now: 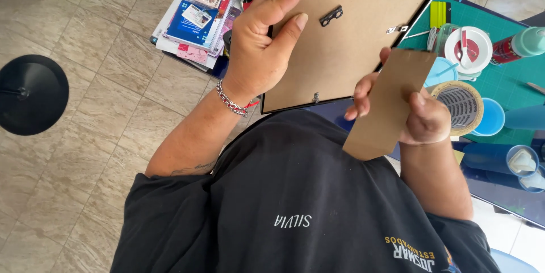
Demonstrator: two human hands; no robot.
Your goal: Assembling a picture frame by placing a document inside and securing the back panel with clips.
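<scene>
Head view shows my left hand (pixel 258 51) clamping the frame (pixel 346 28) back-side up over my chest, my right hand (pixel 423 117) pinching 1 cardboard strip (pixel 389 105) against its lower edge.

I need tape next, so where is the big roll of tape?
In the head view, the tape roll lies on the green cutting mat at the right, just beyond the right hand holding the cardboard strip.

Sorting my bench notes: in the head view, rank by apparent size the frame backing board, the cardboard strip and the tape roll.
1. Frame backing board, largest.
2. Cardboard strip, though it is nearer the camera.
3. Tape roll, smallest.
</scene>
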